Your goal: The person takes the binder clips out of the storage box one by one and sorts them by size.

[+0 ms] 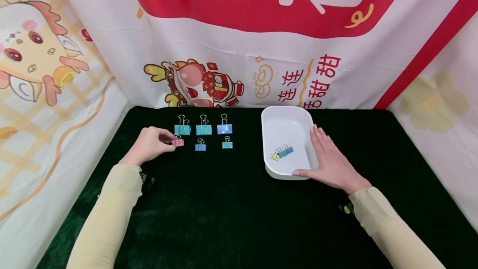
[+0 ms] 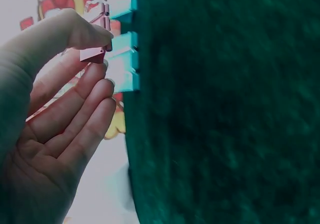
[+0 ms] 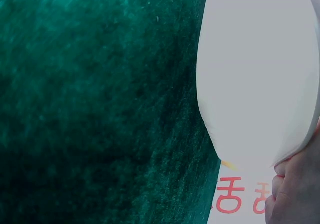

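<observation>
My left hand [image 1: 151,144] pinches a small pink binder clip [image 1: 178,142] between thumb and fingertips; the left wrist view shows the same pink clip [image 2: 93,54] at the thumb tip. Just behind it stands a large teal binder clip [image 1: 182,130], beside another large teal clip [image 1: 203,130] and a large blue clip [image 1: 225,128]. A small blue clip [image 1: 200,147] and a small teal clip [image 1: 227,145] stand to the right. My right hand [image 1: 332,163] rests against the white tub [image 1: 287,115], straight fingers along its right side, thumb on the near rim.
Inside the tub, near its front, lie a yellow clip [image 1: 275,157] and several blue and teal clips [image 1: 286,150] in a row. Dark green cloth [image 1: 224,211] covers the table. A printed white curtain [image 1: 231,45] hangs along the back edge.
</observation>
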Demonstrator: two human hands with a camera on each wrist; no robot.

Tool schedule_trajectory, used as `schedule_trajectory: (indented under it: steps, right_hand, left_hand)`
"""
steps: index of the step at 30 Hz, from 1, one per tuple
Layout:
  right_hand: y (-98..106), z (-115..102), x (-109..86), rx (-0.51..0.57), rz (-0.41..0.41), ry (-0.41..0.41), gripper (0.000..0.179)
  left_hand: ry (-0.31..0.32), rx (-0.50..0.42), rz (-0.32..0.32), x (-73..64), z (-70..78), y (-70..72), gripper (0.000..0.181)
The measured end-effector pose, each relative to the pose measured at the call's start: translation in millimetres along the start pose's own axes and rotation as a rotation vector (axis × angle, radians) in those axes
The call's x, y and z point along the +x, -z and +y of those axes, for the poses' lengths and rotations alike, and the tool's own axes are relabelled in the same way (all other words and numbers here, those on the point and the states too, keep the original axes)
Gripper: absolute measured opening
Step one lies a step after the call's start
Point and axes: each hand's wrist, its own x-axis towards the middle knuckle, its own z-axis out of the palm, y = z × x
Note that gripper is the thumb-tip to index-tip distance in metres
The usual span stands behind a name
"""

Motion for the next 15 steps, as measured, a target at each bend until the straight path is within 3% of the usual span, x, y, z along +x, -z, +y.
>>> schedule_trajectory:
  steps: [7, 15]
  right_hand:
    - [-1.0, -0.2, -1.0, -0.005, -0.001, 0.0, 0.137]
    - [-0.6, 0.9, -0.1, -0.014, 0.002, 0.002, 0.137]
  left_hand:
    - [0.035, 0.022, -0.074, 2.0, -12.7, -1.4, 0.017]
    - [0.028, 0.022, -0.095, 4.4, -19.7, -1.9, 0.019]
